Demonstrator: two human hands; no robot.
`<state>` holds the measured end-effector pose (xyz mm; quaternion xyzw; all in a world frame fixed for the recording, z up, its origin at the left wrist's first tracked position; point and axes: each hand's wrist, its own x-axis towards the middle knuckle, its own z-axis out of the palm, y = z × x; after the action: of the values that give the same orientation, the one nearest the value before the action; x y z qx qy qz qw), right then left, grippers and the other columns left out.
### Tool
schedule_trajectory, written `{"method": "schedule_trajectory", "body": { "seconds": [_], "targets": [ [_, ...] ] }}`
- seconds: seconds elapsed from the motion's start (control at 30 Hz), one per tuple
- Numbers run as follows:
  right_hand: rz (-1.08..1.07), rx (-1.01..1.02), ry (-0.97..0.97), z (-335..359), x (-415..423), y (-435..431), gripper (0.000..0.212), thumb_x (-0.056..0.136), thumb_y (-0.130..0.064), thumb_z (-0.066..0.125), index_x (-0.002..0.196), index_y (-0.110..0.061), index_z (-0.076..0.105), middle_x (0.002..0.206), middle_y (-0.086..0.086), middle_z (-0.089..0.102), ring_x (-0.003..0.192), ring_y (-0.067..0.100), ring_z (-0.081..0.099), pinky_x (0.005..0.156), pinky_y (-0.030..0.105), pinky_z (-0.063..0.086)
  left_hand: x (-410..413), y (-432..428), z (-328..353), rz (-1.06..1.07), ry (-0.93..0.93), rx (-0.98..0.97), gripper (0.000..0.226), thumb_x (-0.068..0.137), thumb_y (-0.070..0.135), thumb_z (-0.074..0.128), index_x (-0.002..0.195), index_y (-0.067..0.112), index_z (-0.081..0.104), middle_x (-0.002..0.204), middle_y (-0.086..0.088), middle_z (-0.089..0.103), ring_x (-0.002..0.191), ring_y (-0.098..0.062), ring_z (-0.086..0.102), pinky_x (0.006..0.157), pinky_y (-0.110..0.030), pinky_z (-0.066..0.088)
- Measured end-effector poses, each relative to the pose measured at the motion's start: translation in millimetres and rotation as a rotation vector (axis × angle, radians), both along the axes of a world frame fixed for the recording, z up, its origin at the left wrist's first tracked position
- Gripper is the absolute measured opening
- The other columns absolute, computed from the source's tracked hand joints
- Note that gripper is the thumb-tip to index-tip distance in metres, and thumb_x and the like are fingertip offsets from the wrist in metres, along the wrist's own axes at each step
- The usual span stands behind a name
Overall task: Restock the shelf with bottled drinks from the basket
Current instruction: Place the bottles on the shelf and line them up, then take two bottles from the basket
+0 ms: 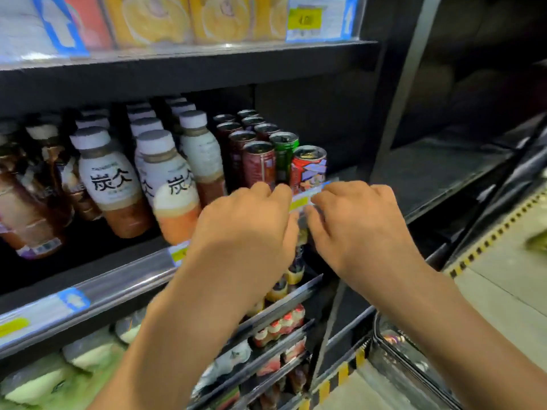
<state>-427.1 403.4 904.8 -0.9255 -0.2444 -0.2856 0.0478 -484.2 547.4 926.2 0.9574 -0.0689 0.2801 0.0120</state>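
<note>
My left hand and my right hand meet at the front edge of the middle shelf. Both pinch a small white, blue and yellow price label between their fingertips. Right behind the label stands a red can, with dark red cans and a green can in rows beside it. To the left of the cans, white-capped bottles with black characters fill the shelf, leaning forward. No bottle is in either hand.
Orange cartons line the top shelf. Lower shelves hold small bottles and pale green packs. A dark shelf bay lies to the right. A dark-rimmed container sits low right, beside yellow-black floor tape.
</note>
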Motion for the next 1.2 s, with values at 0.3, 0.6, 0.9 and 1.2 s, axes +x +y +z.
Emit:
{"method": "schedule_trajectory", "body": {
  "seconds": [0.3, 0.6, 0.9, 1.2],
  "targets": [
    [-0.537, -0.190, 0.324, -30.6, -17.9, -169.3, 0.034, 0.097, -0.042, 0.037, 0.097, -0.023, 0.065, 0.101, 0.002, 0.066, 0.100, 0.030, 0.063, 0.082, 0.040, 0.040, 76.8, -154.6, -49.4, -0.460, 0.180, 0.100, 0.034, 0.094, 0.044, 0.042, 0.096, 0.016, 0.062, 0.084, -0.004, 0.064, 0.078, -0.034, 0.065, 0.060, -0.038, 0.047],
    [-0.744, -0.091, 0.413, -90.1, 53.5, -318.8, 0.036, 0.097, -0.045, 0.045, 0.113, -0.020, 0.065, 0.112, 0.008, 0.065, 0.108, 0.033, 0.059, 0.083, 0.040, 0.037, 185.1, -322.4, -127.3, -0.590, 0.486, 0.194, 0.033, 0.099, 0.044, 0.044, 0.118, 0.019, 0.056, 0.109, -0.004, 0.063, 0.098, -0.032, 0.059, 0.075, -0.040, 0.043],
    [-0.777, -0.060, 0.669, -142.3, 145.8, -460.1, 0.038, 0.097, -0.043, 0.047, 0.121, -0.018, 0.063, 0.113, 0.008, 0.066, 0.103, 0.033, 0.061, 0.091, 0.043, 0.040, 291.0, -461.1, -182.8, -0.566, 0.642, 0.194, 0.029, 0.100, 0.042, 0.042, 0.114, 0.019, 0.056, 0.104, -0.006, 0.063, 0.088, -0.031, 0.059, 0.071, -0.037, 0.043],
    [-0.771, -0.028, 0.959, -214.8, 227.6, -532.0, 0.031, 0.096, -0.041, 0.048, 0.109, -0.017, 0.063, 0.107, 0.008, 0.066, 0.103, 0.033, 0.061, 0.090, 0.041, 0.040, 378.4, -523.5, -269.2, -0.487, 0.919, 0.204, 0.022, 0.097, 0.036, 0.044, 0.100, 0.018, 0.056, 0.100, -0.003, 0.065, 0.093, -0.029, 0.062, 0.074, -0.033, 0.040]
  ]
}}
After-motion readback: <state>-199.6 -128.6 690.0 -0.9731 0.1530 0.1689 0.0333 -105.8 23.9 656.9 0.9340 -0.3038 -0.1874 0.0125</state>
